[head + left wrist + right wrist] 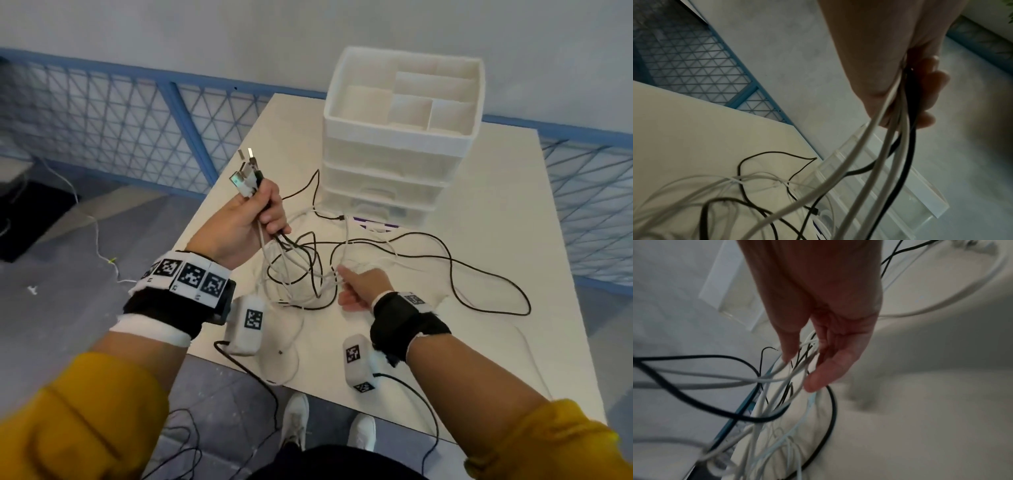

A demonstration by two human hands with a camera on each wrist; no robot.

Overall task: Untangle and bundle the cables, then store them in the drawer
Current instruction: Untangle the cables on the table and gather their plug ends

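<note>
Up above the white table (496, 240) the person's left hand (239, 219) is raised, its fingers curled tight round a bunch of black and white cables (308, 260), with the plug ends (245, 173) sticking up out of the top of the fist. From the wrist view you can see the same fist (916, 78) closed on several white cords and a couple of black ones that hang down toward the table. Below it the rest of the cables lie in a loose tangle across the tabletop, one long black loop (479, 277) running out to the right side. The right hand (363, 287) sits low at the tangle, fingers loosely extended and spread among the white strands; in its own wrist view the fingers (824, 369) are relaxed with cords passing between thumb and forefinger, not clenched on any of them. Behind the tangle, at the far side of the table, stands the white drawer unit (400, 137), its top tray divided into compartments and the drawers below it pushed in. Yellow sleeves (85, 411) cover both forearms.
</note>
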